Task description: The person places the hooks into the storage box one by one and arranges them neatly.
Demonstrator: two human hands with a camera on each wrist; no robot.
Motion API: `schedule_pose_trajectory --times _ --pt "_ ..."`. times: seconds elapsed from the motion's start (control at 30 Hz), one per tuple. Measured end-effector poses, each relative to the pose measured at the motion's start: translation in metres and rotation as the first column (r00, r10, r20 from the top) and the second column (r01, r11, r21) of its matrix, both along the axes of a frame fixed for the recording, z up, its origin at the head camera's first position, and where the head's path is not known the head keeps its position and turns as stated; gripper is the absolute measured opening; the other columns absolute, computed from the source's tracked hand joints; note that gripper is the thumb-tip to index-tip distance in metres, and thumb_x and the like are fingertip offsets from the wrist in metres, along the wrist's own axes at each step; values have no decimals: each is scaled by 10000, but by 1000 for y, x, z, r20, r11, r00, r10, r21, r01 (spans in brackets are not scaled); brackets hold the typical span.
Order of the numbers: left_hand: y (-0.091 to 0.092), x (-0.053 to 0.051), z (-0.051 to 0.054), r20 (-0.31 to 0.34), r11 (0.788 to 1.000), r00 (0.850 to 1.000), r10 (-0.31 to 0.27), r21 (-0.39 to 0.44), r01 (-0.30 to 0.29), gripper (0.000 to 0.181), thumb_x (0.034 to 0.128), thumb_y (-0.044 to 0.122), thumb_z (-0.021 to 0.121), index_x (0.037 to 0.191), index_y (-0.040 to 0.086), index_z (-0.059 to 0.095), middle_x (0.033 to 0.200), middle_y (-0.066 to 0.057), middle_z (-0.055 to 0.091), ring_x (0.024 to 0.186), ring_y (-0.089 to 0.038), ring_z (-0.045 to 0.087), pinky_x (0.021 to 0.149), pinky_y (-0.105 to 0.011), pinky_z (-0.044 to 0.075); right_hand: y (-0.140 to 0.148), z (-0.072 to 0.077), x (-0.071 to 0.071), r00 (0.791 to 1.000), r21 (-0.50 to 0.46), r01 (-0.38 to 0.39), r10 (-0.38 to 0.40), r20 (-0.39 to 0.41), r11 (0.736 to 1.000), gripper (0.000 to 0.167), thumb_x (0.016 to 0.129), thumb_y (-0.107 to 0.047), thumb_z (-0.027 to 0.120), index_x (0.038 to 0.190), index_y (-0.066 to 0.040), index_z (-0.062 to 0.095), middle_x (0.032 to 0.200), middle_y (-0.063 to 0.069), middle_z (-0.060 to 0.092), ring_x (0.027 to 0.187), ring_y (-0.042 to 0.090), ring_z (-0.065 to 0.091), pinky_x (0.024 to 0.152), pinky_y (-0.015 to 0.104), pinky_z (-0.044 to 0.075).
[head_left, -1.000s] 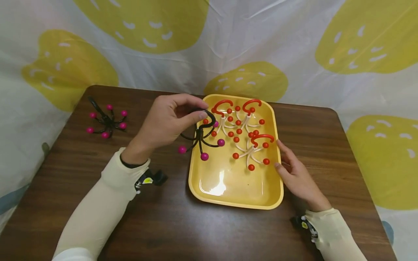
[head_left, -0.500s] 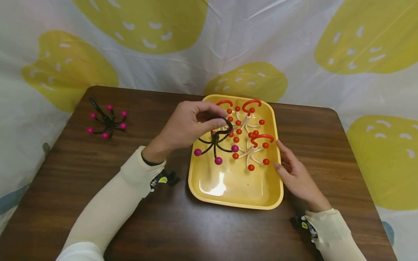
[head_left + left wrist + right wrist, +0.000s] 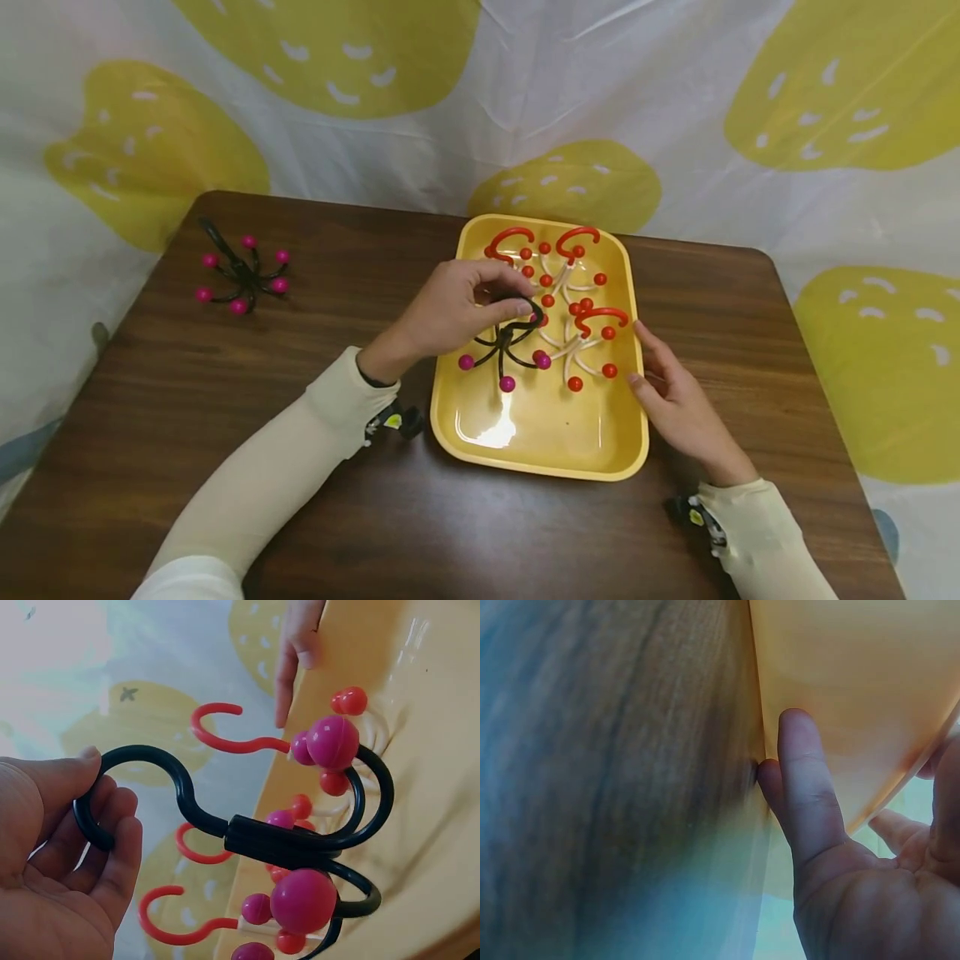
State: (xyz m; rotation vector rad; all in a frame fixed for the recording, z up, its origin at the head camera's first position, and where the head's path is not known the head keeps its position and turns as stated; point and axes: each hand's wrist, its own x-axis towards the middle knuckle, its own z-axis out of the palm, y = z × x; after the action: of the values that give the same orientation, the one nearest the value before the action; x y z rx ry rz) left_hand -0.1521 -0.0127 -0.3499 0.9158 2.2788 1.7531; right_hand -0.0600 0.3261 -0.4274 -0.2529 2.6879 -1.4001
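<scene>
My left hand (image 3: 450, 312) pinches the curved top of a black multi-prong hook hanger (image 3: 270, 838) between thumb and fingers. Magenta balls tip its prongs, which hang upright within the left side of the yellow tray (image 3: 525, 454). Whether they touch the tray floor, I cannot tell. Three white hook hangers with red hooks and red ball tips stand in the tray's far half; the nearest one (image 3: 603, 312) is at the right. My right hand (image 3: 686, 408) rests on the tray's right side, and its extended fingers (image 3: 806, 787) touch the outer wall.
A second black hanger (image 3: 242, 273) with magenta balls stands at the far left of the brown wooden table (image 3: 337, 533). Behind the table hangs a white cloth (image 3: 360, 167) with yellow fruit shapes.
My left hand has moved right and toward me, carrying the black hanger from the tray's left rim to inside it, and lower. My right hand stays against the tray.
</scene>
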Motion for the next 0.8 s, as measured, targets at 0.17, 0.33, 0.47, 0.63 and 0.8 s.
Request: schedule_pose_trajectory --times 0.17,0.33,0.47,0.63,0.8 --pt "3 0 -6 8 1000 1000 -6 22 5 172 933 108 819 1089 41 792 1054 -78 795 925 -130 729 819 -282 615 0 -2 0 1000 -7 0 0 -7 1000 711 1083 -74 551 1703 -192 223 1448 357 553 1234 502 636 882 122 541" --pt "1 0 -10 13 1000 1000 -7 30 6 167 944 107 806 1094 36 789 1082 -78 793 954 -131 724 826 -290 613 0 -2 1 1000 -9 2 -2 -6 1000 712 1082 -71 548 1703 -203 226 1445 350 556 1233 493 632 883 121 541" --pt "-2 1 -14 26 1000 1000 17 -2 -17 171 945 133 811 1097 55 790 1077 -51 791 958 -124 720 833 -283 609 -2 -1 1 1000 -17 1 -1 -4 1000 714 1080 -65 550 1702 -204 230 1433 351 566 1230 491 635 881 123 543" --pt "-4 0 -19 36 999 999 30 -18 -29 176 953 149 806 1100 54 787 1059 -39 788 953 -120 714 824 -268 598 -4 1 2 1000 -29 -2 2 -1 1000 723 1072 -53 557 1701 -197 232 1417 364 575 1219 495 649 866 129 549" --pt "-5 2 -21 43 999 998 42 -28 -41 165 958 176 805 1100 94 788 1069 -15 783 960 -120 701 807 -266 573 -3 2 3 1000 -21 -1 1 5 1000 722 1076 -57 554 1703 -204 225 1423 354 572 1230 489 645 870 129 548"
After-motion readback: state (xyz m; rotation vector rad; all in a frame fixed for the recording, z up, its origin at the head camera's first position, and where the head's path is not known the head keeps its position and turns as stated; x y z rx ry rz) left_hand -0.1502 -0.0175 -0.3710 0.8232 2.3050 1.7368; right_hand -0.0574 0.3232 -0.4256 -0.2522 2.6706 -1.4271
